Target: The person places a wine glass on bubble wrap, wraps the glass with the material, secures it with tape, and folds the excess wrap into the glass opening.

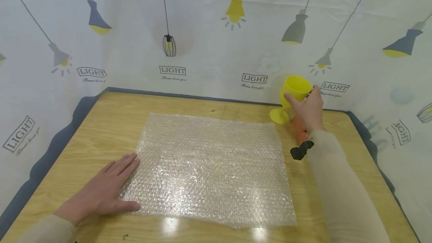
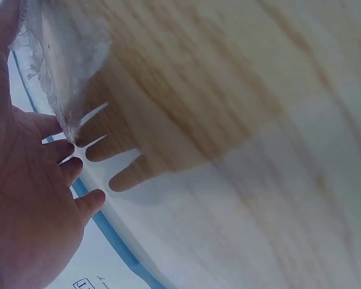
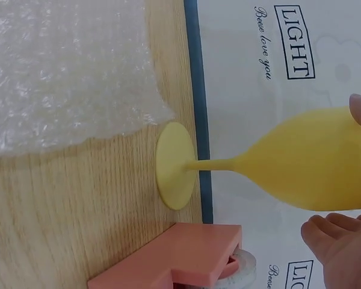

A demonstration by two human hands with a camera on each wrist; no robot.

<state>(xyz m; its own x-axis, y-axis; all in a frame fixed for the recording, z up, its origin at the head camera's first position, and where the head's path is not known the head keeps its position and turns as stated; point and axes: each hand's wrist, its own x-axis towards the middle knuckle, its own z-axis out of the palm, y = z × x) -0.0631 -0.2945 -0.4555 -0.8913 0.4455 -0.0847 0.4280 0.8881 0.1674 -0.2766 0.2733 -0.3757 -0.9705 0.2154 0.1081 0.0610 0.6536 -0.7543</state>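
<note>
A yellow goblet (image 1: 297,85) stands upright by its round base at the back right of the table. My right hand (image 1: 309,108) holds its bowl, thumb on the near left side and fingers round the right. In the right wrist view, the thumb lies against the goblet (image 3: 307,159), and the other fingers are close to its opposite side. A sheet of bubble wrap (image 1: 212,168) is spread flat on the table. My left hand (image 1: 106,186) rests on its left edge, fingers extended and spread. The left wrist view shows this hand (image 2: 36,198) beside the wrap's edge.
An orange tape dispenser (image 3: 174,253) with a roll of clear tape lies right of the goblet, partly hidden by my right hand in the head view. The wooden table (image 1: 111,119) meets a lamp-printed cloth (image 1: 202,29) at its back and sides.
</note>
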